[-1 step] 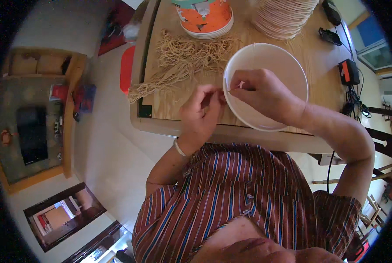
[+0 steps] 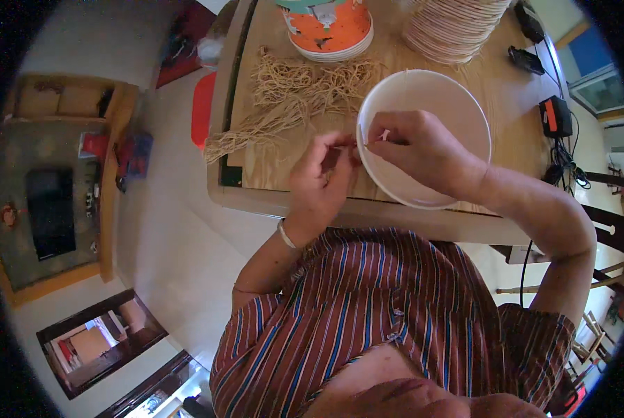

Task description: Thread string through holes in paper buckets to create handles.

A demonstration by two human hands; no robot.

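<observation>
A white round tub (image 2: 458, 104), its mouth facing up, stands at the near side of the table. My right hand (image 2: 427, 150) reaches over its mouth, with thumb and forefinger pinched together just inside the left rim. Against the outside of that same rim, my left hand (image 2: 319, 174) has its fingers bent and closed. Whatever sits between the fingers of either hand is too small or hidden to make out. A thin strand shows at the tub's far rim. Left of the tub lies a loose heap of tan twisted paper cords (image 2: 291, 97).
Behind the cords stands an orange printed stack of tubs (image 2: 329, 31). A tall stack of pale rims (image 2: 455, 28) rises at the far right. Black adapters (image 2: 554, 115) and tangled cables lie along the table's right edge. A red stool (image 2: 202, 110) is beside the left edge.
</observation>
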